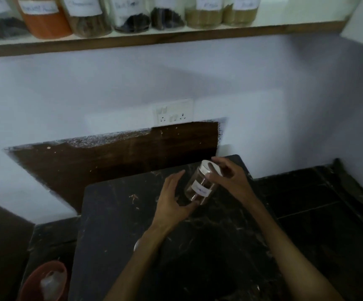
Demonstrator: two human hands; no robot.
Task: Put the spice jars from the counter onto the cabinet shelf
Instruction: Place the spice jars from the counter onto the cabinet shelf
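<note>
The spice jar (200, 184) is tilted, with its white lid (208, 168) leaning toward the back edge of the dark surface (115, 224), so it can slip from you if you lift it now; I judge the grip is mostly at the top, and the smooth clear wall gives little hold. The lid may also turn loose if you carry the jar by it. The shelf (154, 39) above is already crowded with jars (130, 16), so pushing one more in could knock a neighbour. Your right hand (228, 177) is curled around the lid and shoulder of the jar, fingers closed on it. Your left hand (172, 196) is open with fingers spread, and its fingertips touch the base of the jar, near the back right corner of the surface
</note>
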